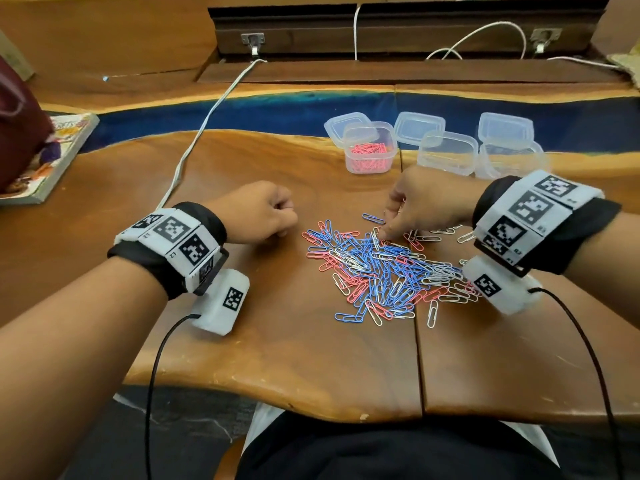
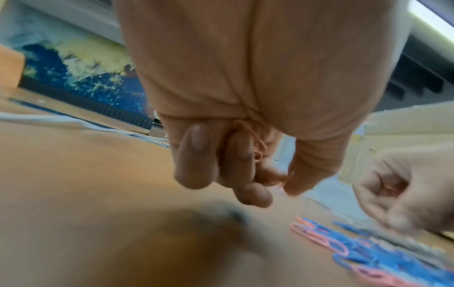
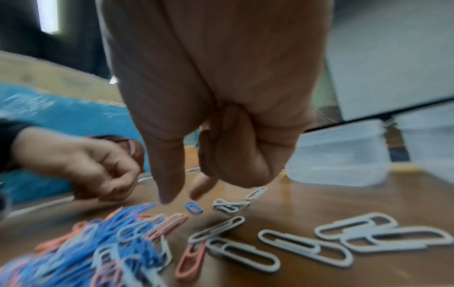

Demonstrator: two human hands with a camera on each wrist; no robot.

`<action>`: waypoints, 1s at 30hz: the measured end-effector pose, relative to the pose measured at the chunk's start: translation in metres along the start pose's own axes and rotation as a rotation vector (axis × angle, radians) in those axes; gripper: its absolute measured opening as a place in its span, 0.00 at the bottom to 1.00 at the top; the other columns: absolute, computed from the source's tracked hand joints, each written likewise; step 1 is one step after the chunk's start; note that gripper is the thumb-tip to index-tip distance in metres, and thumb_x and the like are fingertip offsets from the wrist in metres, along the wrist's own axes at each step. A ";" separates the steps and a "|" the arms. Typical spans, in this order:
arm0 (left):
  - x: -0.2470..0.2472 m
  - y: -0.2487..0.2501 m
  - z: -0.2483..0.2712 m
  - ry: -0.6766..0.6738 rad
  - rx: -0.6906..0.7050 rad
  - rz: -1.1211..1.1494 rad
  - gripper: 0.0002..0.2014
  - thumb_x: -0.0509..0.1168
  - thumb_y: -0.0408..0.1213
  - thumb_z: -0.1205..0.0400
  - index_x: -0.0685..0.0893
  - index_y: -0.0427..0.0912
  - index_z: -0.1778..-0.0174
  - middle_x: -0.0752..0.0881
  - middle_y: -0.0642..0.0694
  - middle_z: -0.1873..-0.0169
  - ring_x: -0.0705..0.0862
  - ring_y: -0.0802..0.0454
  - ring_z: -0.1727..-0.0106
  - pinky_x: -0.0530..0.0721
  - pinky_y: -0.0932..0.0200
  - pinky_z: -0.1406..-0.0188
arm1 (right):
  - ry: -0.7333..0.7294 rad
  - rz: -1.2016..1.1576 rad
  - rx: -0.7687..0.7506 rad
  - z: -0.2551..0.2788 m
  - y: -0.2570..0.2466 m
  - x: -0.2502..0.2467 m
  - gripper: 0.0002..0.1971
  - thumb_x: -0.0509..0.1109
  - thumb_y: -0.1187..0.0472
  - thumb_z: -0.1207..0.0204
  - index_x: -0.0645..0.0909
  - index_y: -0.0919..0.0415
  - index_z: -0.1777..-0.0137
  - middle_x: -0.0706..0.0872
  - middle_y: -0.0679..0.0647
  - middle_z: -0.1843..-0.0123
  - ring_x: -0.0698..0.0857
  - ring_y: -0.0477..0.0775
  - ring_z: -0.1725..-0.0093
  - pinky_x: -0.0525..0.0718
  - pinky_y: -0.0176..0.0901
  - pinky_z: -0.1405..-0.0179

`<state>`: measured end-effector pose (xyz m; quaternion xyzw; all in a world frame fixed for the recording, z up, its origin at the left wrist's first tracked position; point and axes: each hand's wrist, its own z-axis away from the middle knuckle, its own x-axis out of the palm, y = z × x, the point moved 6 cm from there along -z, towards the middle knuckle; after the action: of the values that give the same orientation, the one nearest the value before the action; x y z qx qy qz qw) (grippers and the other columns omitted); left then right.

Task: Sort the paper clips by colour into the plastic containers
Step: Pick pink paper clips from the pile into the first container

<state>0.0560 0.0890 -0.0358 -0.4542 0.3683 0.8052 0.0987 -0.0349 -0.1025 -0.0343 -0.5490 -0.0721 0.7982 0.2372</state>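
A mixed pile of blue, pink and white paper clips lies on the wooden table. My left hand is curled into a fist just left of the pile, and in the left wrist view its fingers grip pink paper clips. My right hand reaches down at the pile's far edge with thumb and forefinger pointing at the clips and the other fingers curled tight. A blurred pink streak shows inside that curl. A clear container holds pink clips.
Two more clear containers stand to the right of the pink one, with loose lids behind. Several white clips lie apart to the pile's right. A white cable crosses the left side. A book lies far left.
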 end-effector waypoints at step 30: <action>0.011 0.010 -0.004 -0.052 0.068 -0.019 0.05 0.71 0.37 0.22 0.84 0.42 0.61 0.78 0.53 0.78 0.72 0.64 0.83 0.72 0.72 0.78 | -0.377 -1.004 0.019 0.007 -0.016 0.006 0.12 0.54 0.74 0.19 0.74 0.65 0.41 0.78 0.60 0.69 0.64 0.43 0.83 0.59 0.28 0.91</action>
<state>0.0475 0.0775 -0.0410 -0.4329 0.3885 0.8028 0.1312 -0.0384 -0.0844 -0.0306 -0.2919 -0.3600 0.6720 0.5776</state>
